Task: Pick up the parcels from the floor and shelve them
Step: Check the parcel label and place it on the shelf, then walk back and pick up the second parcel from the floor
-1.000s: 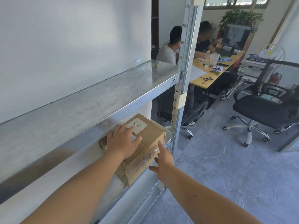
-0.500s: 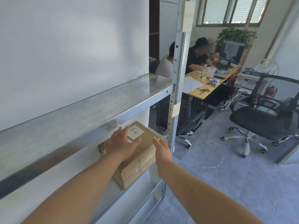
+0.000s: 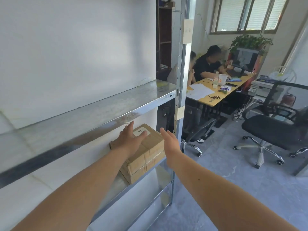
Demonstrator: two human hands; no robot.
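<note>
The parcel [image 3: 146,157] is a brown cardboard box bound with clear tape. It sits on the metal rack's lower shelf [image 3: 150,171], near the right post. The left grip [image 3: 129,139] lies flat on the box top, fingers straight and spread. The right grip [image 3: 170,142] is held just beside the box's right end, fingers straight and together. The white label [image 3: 141,131] on top bears handwriting I cannot read.

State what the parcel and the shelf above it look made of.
Parcel: brown cardboard, matte, with folded edges; glossy clear tape bands its side, and a white paper label sits on top. Shelf: sheet metal, probably galvanised steel, judging by its mottled grey sheen and bright reflective front lip.
</note>
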